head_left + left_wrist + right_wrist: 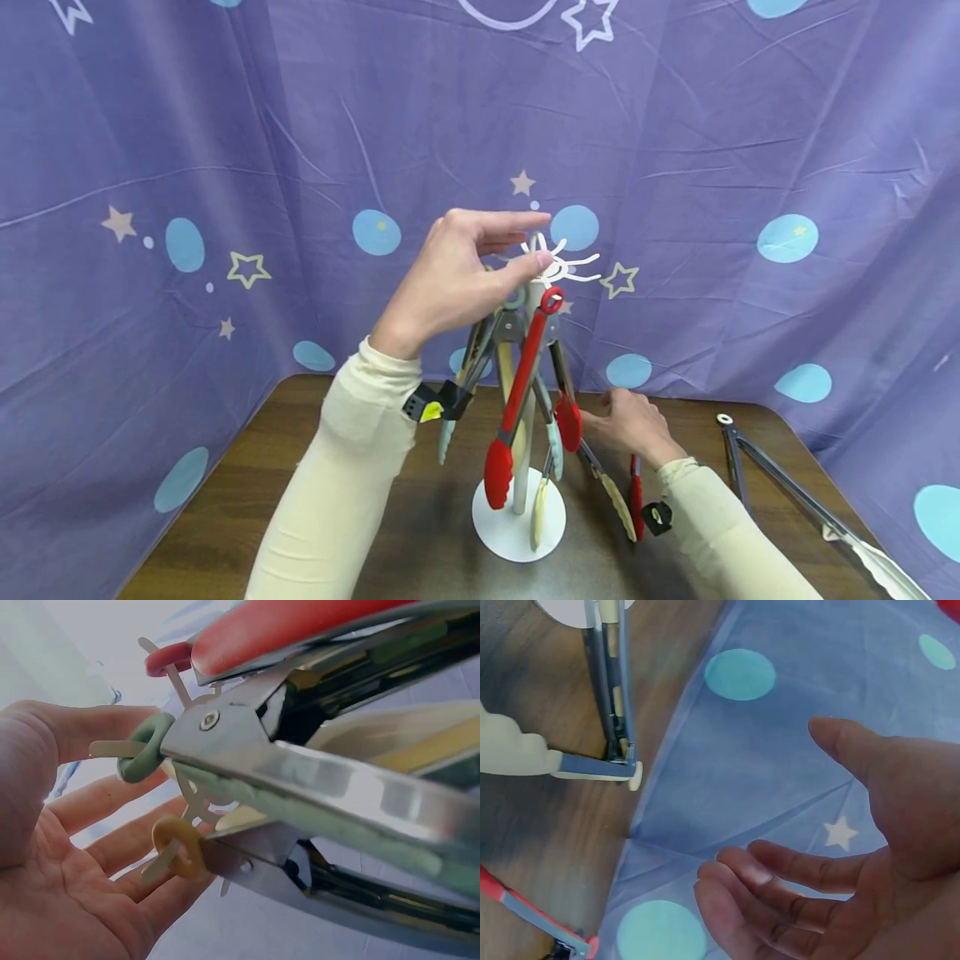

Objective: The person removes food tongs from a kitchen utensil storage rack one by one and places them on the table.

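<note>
A white stand with several hooks [588, 277] rises from a round base [517, 550]. Around its top my left hand [461, 271] is raised with long, extended fingers, its thumb overlapping the hooks. Red-handled tongs [522, 375] hang from the front, and green-ringed tongs [217, 742] and yellow-ringed tongs [255, 859] hang by their loops in the left wrist view, near my palm. Low behind the stand's right side, my right hand [626, 423] holds nothing; its fingers are loosely bent in the right wrist view. Cream-tipped tongs [592, 766] lie on the table close by.
Red tongs [637, 504] lie on the brown table [420, 517] beside my right wrist. White-tipped tongs [795, 492] lie spread at the table's right side. A purple curtain [225, 125] with stars and blue dots closes off the back and sides.
</note>
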Demonstrator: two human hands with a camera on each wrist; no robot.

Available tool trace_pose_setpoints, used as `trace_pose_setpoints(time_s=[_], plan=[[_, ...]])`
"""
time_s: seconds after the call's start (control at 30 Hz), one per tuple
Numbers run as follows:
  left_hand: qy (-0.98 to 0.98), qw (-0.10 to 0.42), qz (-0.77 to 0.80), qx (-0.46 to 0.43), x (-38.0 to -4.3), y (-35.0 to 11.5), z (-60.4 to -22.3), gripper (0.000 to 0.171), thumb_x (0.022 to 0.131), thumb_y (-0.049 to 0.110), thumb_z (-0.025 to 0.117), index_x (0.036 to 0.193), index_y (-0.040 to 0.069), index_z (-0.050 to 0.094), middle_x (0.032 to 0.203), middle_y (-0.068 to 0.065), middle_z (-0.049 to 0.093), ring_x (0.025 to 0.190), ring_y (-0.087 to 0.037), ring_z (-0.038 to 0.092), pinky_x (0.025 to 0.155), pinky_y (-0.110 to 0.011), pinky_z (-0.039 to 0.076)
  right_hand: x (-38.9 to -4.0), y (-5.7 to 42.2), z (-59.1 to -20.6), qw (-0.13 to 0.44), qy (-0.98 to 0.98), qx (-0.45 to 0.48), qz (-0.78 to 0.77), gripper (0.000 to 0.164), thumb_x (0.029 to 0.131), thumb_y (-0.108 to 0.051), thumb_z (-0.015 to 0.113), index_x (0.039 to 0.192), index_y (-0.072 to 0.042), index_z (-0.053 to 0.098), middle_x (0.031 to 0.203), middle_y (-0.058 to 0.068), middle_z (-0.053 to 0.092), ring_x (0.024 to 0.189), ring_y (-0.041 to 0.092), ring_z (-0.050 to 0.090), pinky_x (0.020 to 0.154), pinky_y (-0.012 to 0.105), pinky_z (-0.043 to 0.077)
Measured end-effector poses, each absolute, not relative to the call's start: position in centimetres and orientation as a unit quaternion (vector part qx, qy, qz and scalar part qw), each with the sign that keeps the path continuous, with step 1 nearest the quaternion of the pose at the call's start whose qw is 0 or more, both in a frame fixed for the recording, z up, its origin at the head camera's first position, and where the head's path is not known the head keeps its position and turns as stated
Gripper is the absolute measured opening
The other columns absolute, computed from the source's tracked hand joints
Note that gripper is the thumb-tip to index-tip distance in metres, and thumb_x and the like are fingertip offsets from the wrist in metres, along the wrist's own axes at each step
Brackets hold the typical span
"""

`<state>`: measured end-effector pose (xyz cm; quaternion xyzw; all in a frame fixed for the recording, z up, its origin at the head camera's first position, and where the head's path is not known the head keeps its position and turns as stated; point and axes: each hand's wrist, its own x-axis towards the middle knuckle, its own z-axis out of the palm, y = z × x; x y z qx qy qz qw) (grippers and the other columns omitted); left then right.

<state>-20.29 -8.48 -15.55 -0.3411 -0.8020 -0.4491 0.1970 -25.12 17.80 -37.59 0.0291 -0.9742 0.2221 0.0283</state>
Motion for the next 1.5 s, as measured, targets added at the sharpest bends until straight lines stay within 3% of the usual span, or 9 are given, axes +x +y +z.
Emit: trace_pose_setpoints(time_s=[0.3,0.53,0.67,1.1,1.5], plan=[[-0.793,0.237,-0.466,-0.313,-19.7,-10.1,-16.6,0.038,0.094,0.031,0.072,0.129,0.014,0.072,0.127,0.0,0.069,0.115,-0.013,0.065,0.101,-0.031,0.049,-24.1,18.1,-35.6,0.059,-0.967,0.071,0.238,0.058,0.087,-0.052,0.074,0.11,0.001,0.068,0.087,0.006,0.07,0.084,0.03,0.067,0.069,0.048,0.052],[-0.786,0.275,-0.466,-0.298,-19.6,-11.8,-17.8,0.04,0.097,0.031,0.07,0.133,0.013,0.069,0.134,-0.001,0.066,0.123,-0.009,0.061,0.105,-0.027,0.045,-23.8,18.6,-34.5,0.067,-0.961,0.086,0.256,0.065,0.089,-0.056,0.071,0.118,0.003,0.066,0.103,0.016,0.072,0.099,0.036,0.068,0.078,0.051,0.054],[-0.782,0.283,-0.472,-0.293,-19.7,-12.5,-18.8,0.041,0.097,0.029,0.069,0.134,0.011,0.068,0.134,-0.003,0.066,0.122,-0.011,0.061,0.105,-0.029,0.045,-23.9,18.8,-34.0,0.083,-0.956,0.099,0.263,0.065,0.09,-0.056,0.07,0.119,0.002,0.064,0.103,0.016,0.071,0.1,0.035,0.068,0.083,0.053,0.053],[-0.78,0.267,-0.5,-0.265,-20.3,-14.3,-22.8,0.041,0.099,0.024,0.066,0.136,0.005,0.064,0.13,-0.008,0.067,0.12,-0.018,0.061,0.101,-0.039,0.049,-24.1,19.7,-30.8,0.131,-0.936,0.12,0.304,0.066,0.092,-0.055,0.068,0.128,-0.001,0.061,0.122,0.022,0.066,0.114,0.04,0.062,0.092,0.056,0.05],[-0.792,0.245,-0.515,-0.22,-20.9,-15.5,-26.9,0.044,0.101,0.021,0.064,0.139,0.001,0.058,0.128,-0.015,0.066,0.12,-0.025,0.061,0.102,-0.045,0.048,-24.0,19.7,-26.4,0.202,-0.907,0.165,0.329,0.054,0.095,-0.043,0.071,0.129,-0.002,0.061,0.126,0.019,0.065,0.108,0.04,0.065,0.091,0.054,0.052]])
